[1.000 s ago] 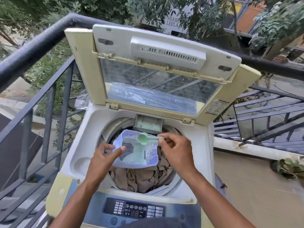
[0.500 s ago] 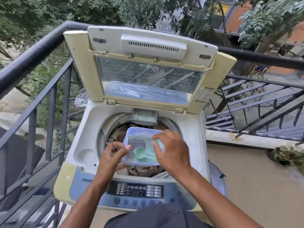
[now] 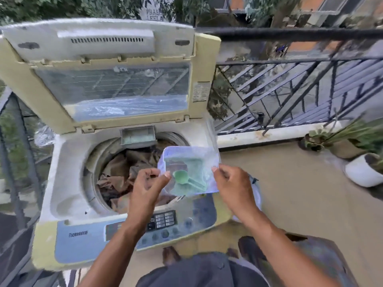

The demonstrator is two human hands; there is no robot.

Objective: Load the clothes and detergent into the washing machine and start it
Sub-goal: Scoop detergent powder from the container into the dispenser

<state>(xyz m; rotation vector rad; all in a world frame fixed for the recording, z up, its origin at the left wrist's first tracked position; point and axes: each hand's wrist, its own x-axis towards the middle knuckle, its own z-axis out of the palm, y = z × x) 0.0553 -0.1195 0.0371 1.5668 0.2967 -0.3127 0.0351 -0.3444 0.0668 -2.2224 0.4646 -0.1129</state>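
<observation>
Head view: both hands' fingers (image 3: 163, 176) pinch a clear rectangular detergent tub (image 3: 189, 162) holding green powder.

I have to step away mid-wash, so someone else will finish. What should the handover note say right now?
Left hand: pinches the left edge of the detergent box.
Right hand: grips the box's right edge.
The box is held over the machine's right front corner; the green scoop lies inside it on the powder.
Done: brown clothes are in the drum; the lid is up.
The frame doesn't show whether detergent went in.
Left: put the box aside, shut the lid, start at the control panel.
</observation>
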